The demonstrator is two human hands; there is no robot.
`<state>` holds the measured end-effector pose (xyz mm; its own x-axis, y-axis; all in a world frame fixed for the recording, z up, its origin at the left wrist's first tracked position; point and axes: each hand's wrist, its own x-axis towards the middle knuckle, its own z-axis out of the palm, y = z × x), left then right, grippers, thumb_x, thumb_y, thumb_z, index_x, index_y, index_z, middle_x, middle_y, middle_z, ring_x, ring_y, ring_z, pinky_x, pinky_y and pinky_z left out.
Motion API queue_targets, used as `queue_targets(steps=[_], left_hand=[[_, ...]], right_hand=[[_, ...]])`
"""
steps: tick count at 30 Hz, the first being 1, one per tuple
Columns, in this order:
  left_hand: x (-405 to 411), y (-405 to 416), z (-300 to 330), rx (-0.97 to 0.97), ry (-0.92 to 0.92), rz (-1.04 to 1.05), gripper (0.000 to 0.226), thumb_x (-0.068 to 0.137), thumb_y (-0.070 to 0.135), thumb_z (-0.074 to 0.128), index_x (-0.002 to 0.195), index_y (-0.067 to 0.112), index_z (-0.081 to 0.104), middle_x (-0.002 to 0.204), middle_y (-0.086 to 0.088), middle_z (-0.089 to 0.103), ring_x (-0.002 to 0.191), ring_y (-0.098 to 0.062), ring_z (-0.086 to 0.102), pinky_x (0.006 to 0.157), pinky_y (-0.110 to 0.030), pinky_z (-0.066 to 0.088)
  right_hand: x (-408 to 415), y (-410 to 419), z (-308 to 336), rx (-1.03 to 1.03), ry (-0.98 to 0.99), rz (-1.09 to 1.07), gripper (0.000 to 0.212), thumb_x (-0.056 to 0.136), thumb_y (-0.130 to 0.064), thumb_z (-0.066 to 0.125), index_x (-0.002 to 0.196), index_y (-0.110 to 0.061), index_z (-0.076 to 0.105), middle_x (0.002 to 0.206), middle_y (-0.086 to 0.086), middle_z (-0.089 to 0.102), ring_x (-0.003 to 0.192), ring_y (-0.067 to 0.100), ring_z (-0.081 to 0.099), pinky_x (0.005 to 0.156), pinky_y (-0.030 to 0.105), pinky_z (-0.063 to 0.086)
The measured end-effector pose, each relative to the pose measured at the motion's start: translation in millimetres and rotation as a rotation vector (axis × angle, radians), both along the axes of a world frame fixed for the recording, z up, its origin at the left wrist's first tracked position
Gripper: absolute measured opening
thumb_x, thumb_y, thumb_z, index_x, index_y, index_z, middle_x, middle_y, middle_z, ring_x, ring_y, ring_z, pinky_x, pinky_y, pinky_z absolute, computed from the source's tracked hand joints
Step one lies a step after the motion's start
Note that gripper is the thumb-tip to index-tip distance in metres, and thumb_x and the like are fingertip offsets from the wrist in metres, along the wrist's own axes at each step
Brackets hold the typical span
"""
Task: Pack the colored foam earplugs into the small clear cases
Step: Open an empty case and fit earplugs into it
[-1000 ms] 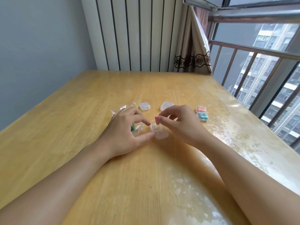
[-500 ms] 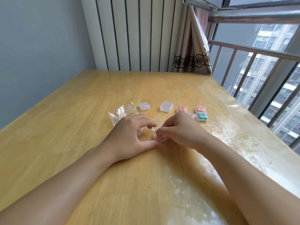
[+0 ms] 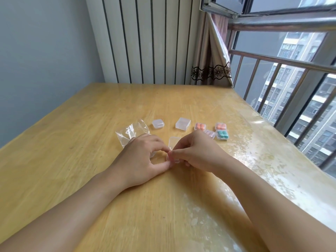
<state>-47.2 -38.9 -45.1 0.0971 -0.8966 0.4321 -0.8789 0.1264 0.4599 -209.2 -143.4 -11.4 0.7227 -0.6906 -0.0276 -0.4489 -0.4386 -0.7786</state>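
Three small clear cases (image 3: pixel 222 134) sit filled on the tabletop (image 3: pixel 91 142), two closed ones (image 3: pixel 183 123) empty, while both hands (image 3: pixel 196 151) pinch an open case (image 3: pixel 173 142)

On the yellow wooden table (image 3: pixel 91 160), the left hand (image 3: pixel 141 162) and right hand (image 3: pixel 198 153) meet fingertip to fingertip around a small open clear plastic case (image 3: pixel 173 142). Behind them lie a crumpled clear plastic bag (image 3: pixel 131 132), two empty clear cases (image 3: pixel 158 123) and closed cases of orange earplugs (image 3: pixel 200 126) and teal earplugs (image 3: pixel 223 134).

A glossy wooden counter (image 3: pixel 91 142) stands against a grey wall (image 3: pixel 45 51) and striped panel (image 3: pixel 145 39), beside a lace-trimmed curtain (image 3: pixel 211 70) and railed window (image 3: pixel 281 60) overlooking daylit apartment towers (image 3: pixel 298 79).
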Motion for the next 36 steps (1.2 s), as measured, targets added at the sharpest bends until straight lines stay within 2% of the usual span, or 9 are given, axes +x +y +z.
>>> queue_targets(steps=[6, 14, 16, 19, 22, 24, 29, 32, 36], left_hand=[[1.1, -1.9, -1.5, 0.027, 0.008, -0.015, 0.032, 0.082, 0.064, 0.059, 0.100, 0.041, 0.074, 0.093, 0.020, 0.068, 0.097, -0.004, 0.059, 0.089, -0.034, 0.049], [-0.8, -3.1, -4.8, 0.082, 0.031, 0.041, 0.039, 0.077, 0.071, 0.055, 0.096, 0.038, 0.065, 0.092, 0.014, 0.066, 0.097, -0.006, 0.056, 0.088, -0.034, 0.048], [-1.9, -2.8, -5.1, 0.085, 0.020, 0.048, 0.040, 0.077, 0.072, 0.054, 0.095, 0.038, 0.064, 0.093, 0.016, 0.064, 0.097, -0.005, 0.055, 0.089, -0.033, 0.047], [-2.9, -1.9, -5.0, 0.086, 0.022, 0.057, 0.036, 0.080, 0.069, 0.059, 0.094, 0.037, 0.064, 0.093, 0.015, 0.062, 0.097, -0.005, 0.056, 0.090, -0.033, 0.047], [-3.3, -0.9, -4.0, 0.089, 0.042, 0.052, 0.033, 0.078, 0.068, 0.059, 0.090, 0.037, 0.063, 0.093, 0.014, 0.062, 0.099, -0.006, 0.056, 0.092, -0.035, 0.048], [-3.5, -0.4, -3.3, 0.092, 0.051, 0.052, 0.033, 0.076, 0.068, 0.059, 0.088, 0.038, 0.063, 0.093, 0.013, 0.062, 0.098, -0.006, 0.056, 0.092, -0.035, 0.047], [-3.8, 0.5, -2.5, 0.104, 0.052, 0.071, 0.033, 0.077, 0.066, 0.064, 0.089, 0.035, 0.063, 0.091, 0.013, 0.061, 0.096, -0.006, 0.056, 0.089, -0.033, 0.048], [-4.3, 0.7, -2.4, 0.101, 0.052, 0.074, 0.032, 0.077, 0.064, 0.067, 0.090, 0.035, 0.064, 0.092, 0.016, 0.062, 0.099, -0.004, 0.056, 0.092, -0.033, 0.047], [-6.4, 1.0, -0.4, 0.082, 0.072, 0.060, 0.031, 0.076, 0.064, 0.067, 0.089, 0.036, 0.066, 0.091, 0.020, 0.062, 0.100, -0.001, 0.056, 0.092, -0.032, 0.047]], right_hand=[[2.0, -0.8, -2.8, -0.068, 0.013, -0.031, 0.014, 0.079, -0.024, 0.077, 0.071, -0.014, 0.079, 0.070, 0.008, 0.073, 0.056, 0.010, 0.055, 0.057, 0.028, 0.045], [4.1, -0.9, -4.8, -0.185, 0.081, -0.060, 0.019, 0.078, -0.029, 0.080, 0.068, -0.014, 0.077, 0.056, -0.002, 0.064, 0.048, 0.005, 0.050, 0.041, 0.015, 0.032], [3.6, -1.5, -4.4, -0.162, 0.062, -0.049, 0.020, 0.078, -0.031, 0.081, 0.069, -0.013, 0.077, 0.059, 0.000, 0.067, 0.050, 0.004, 0.049, 0.046, 0.018, 0.034], [-0.8, -9.1, 1.5, -0.013, -0.091, -0.116, 0.019, 0.081, -0.029, 0.081, 0.076, -0.011, 0.077, 0.060, 0.000, 0.063, 0.052, 0.008, 0.052, 0.054, 0.026, 0.042], [-8.0, -16.0, 9.2, 0.113, -0.201, -0.150, 0.008, 0.086, -0.021, 0.079, 0.087, -0.013, 0.077, 0.066, 0.005, 0.070, 0.055, 0.013, 0.059, 0.053, 0.028, 0.047], [-9.3, -14.2, 8.6, 0.105, -0.184, -0.133, 0.006, 0.088, -0.018, 0.077, 0.090, -0.013, 0.077, 0.070, 0.007, 0.075, 0.057, 0.014, 0.062, 0.054, 0.028, 0.049], [-1.6, -5.8, -0.5, -0.070, -0.161, -0.154, 0.015, 0.085, -0.019, 0.079, 0.075, -0.008, 0.073, 0.066, 0.003, 0.076, 0.054, 0.011, 0.065, 0.050, 0.021, 0.048], [-0.4, -5.9, -1.5, -0.080, -0.154, -0.124, 0.018, 0.083, -0.021, 0.080, 0.070, -0.009, 0.075, 0.064, 0.001, 0.075, 0.054, 0.008, 0.060, 0.054, 0.022, 0.048], [0.6, -5.4, -5.9, -0.105, -0.103, -0.092, 0.021, 0.079, -0.026, 0.083, 0.068, -0.011, 0.076, 0.051, -0.008, 0.062, 0.044, 0.000, 0.045, 0.048, 0.015, 0.034]])
